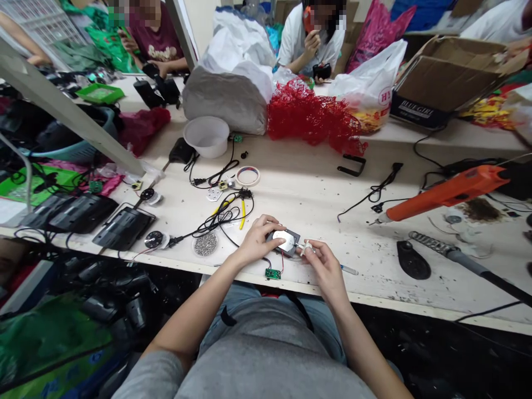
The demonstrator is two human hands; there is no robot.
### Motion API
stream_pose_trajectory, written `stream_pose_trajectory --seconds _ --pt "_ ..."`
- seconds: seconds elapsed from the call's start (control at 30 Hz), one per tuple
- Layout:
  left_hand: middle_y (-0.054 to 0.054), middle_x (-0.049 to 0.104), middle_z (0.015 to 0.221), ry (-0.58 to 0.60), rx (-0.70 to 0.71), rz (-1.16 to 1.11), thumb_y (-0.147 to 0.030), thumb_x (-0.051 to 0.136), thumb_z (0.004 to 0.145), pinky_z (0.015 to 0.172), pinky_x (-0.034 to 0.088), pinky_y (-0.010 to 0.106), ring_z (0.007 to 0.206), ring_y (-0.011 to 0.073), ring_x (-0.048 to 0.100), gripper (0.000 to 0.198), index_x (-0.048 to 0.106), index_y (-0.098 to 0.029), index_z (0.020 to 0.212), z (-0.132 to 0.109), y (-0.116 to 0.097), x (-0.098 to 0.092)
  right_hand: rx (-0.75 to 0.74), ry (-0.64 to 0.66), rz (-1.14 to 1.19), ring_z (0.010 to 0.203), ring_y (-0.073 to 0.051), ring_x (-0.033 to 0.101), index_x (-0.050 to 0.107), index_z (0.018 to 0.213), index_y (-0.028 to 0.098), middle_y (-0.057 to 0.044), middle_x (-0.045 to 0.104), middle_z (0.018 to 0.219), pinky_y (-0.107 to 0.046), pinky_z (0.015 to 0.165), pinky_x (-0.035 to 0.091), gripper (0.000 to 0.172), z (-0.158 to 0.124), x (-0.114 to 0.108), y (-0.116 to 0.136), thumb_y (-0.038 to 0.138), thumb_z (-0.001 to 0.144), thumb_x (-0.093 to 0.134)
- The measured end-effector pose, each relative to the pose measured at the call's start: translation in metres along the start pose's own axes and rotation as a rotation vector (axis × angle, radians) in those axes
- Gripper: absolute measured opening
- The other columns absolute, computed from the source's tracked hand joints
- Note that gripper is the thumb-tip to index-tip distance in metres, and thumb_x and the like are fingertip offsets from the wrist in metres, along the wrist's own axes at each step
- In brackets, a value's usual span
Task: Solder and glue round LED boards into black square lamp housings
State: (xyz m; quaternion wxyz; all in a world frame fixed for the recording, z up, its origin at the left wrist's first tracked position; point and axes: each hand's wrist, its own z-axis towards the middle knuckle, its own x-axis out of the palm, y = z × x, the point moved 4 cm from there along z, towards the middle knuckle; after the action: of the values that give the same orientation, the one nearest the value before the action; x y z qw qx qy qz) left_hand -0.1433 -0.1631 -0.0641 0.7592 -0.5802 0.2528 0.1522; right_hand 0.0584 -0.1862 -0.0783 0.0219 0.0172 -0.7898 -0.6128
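"Beginning with your grip: what do you hold, and where?"

"A grey housing (293, 235) with a white plate (282, 240) on its face, at the near edge of the bench (316, 191), directly before me. My left hand (260, 243) is clamped on the housing, thumb on the plate. My right hand (327, 266) pinches a small pale part (307, 247) at the housing's right end; whether the two are joined I cannot tell."

"Obstructions close by?"

"A green circuit board (272, 274) lies between my hands by the bench edge, a red wire (282, 261) rising from it towards the housing. A black cable (228, 235) passes behind my left forearm, partly hidden. A pen-like stick (349, 270) lies just beside my right hand."

"Further out?"

"To the left, a dish of small metal pieces (205, 243), yellow-handled pliers (242, 215) among looped cord and, beyond them, a tape roll (248, 176) and a white bowl (206, 137). To the right, a black oval piece (413, 260) and an orange power screwdriver (449, 191), tip angled towards the bench. Red netting (307, 113) and a cardboard box (449, 77) crowd the far side, where a co-worker in white (291, 41) sits."
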Motion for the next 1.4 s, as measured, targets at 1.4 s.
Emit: stream_pose_trajectory --seconds 1.4 --pt "0.009 0.059 0.119 -0.106 -0.073 -0.004 -0.022 0.076 0.073 0.106 0.047 0.045 0.121 0.0279 0.057 0.040 0.073 -0.023 0.112 -0.019 -0.006 0.016 -0.480 0.144 -0.707 0.065 -0.016 0.064 0.069 0.105 0.020 -0.004 0.070 0.088 -0.030 0.064 0.055 0.024 0.014 0.017 0.040 0.033 0.086 0.063"
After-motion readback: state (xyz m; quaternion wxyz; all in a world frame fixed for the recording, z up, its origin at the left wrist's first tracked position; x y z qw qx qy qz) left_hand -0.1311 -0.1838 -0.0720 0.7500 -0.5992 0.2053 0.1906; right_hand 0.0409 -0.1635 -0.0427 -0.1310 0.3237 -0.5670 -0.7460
